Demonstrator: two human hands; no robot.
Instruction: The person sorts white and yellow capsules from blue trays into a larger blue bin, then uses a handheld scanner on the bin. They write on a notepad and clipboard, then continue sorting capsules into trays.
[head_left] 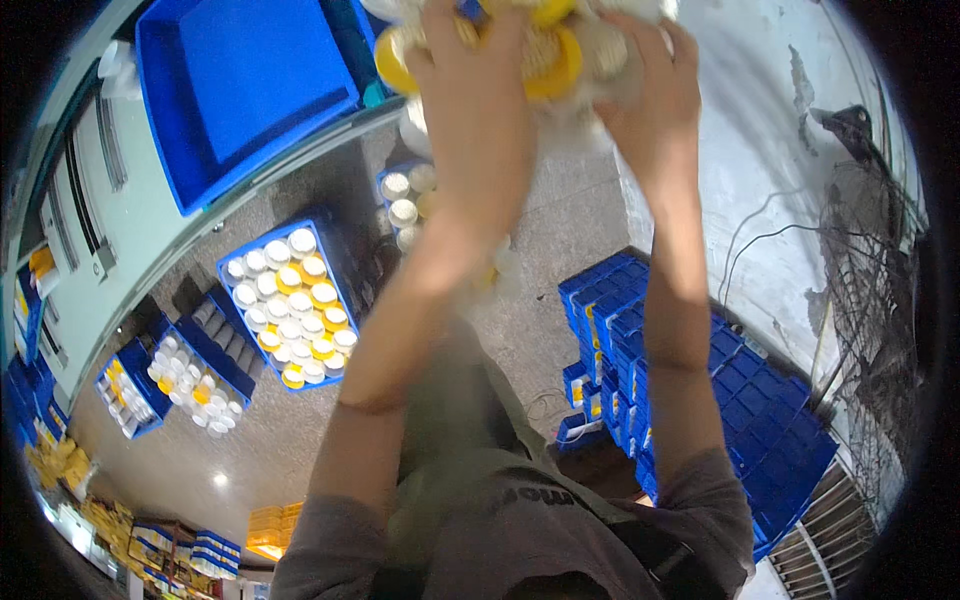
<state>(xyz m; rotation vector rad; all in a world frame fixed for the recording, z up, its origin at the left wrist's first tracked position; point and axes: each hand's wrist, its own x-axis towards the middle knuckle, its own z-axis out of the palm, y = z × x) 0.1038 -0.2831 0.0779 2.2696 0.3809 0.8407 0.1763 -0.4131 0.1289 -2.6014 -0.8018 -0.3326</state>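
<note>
Both my arms reach far forward to the top edge of the view. My left hand [470, 70] and my right hand [650, 95] grip between them a bundle of round yellow and white lidded containers [555, 55]. The bundle looks partly wrapped in clear film and is cut off by the frame's top edge. The left hand covers the bundle's left side and the right hand clasps its right side. It hangs just right of a large blue tray [240, 80], which shows nothing inside.
The blue tray rests on a pale grey bench [150, 230]. On the floor stand a blue crate [338, 250] of white and yellow lidded jars, two smaller ones [205, 345], and another [383, 180] under my hands. Stacked blue bins [770, 430] line a cracked white wall; a wire grille [870, 300] stands right.
</note>
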